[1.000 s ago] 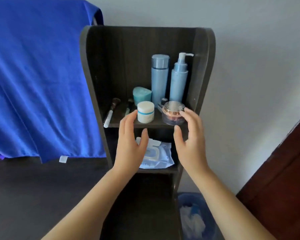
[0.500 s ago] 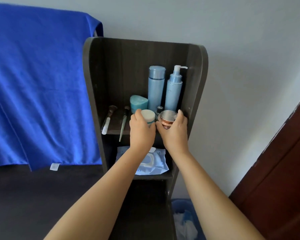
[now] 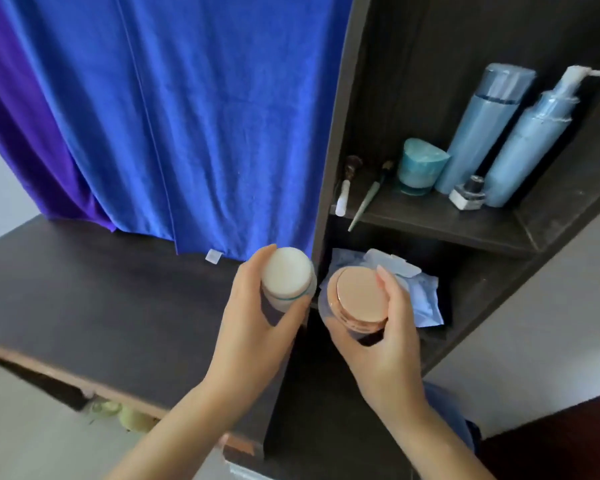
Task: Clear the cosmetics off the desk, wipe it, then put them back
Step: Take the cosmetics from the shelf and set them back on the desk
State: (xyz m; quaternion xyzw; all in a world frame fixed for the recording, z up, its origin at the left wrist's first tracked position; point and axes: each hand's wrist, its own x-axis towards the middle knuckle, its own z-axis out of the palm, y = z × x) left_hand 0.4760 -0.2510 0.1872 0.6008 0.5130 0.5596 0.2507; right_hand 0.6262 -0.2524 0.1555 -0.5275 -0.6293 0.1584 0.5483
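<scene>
Both hands are full, low in the middle of the frame. The left hand (image 3: 257,327) grips a white jar (image 3: 287,278) with a thin teal band under its lid, fingers curled round its side, thumb on the near edge. Just to its right, the right hand (image 3: 385,344) holds a rose-gold-lidded jar (image 3: 357,296), clear-bodied, thumb and fingers wrapped round it, fingertips resting along the lid's right rim. The two jars sit close together without touching, held in the air in front of the dark shelf unit (image 3: 329,150), beside the dark table (image 3: 101,299) that spreads across the lower left.

Up on the shelf, upper right of the frame, the other cosmetics stand in place: a tall pale blue bottle (image 3: 482,133), a blue pump bottle (image 3: 530,143) just right of it, a small glass bottle with a dark cap (image 3: 469,194) in front of them, and a teal capped jar (image 3: 420,168) to the left. Two makeup brushes (image 3: 347,185) lie at the shelf's left end, the greenish-handled one poking out over the front edge.

On the shelf below, behind the right hand's jar, lies a pale blue wipes packet (image 3: 420,292). A bright blue cloth (image 3: 187,116) hangs across the upper left, its hem reaching the back of the table.
</scene>
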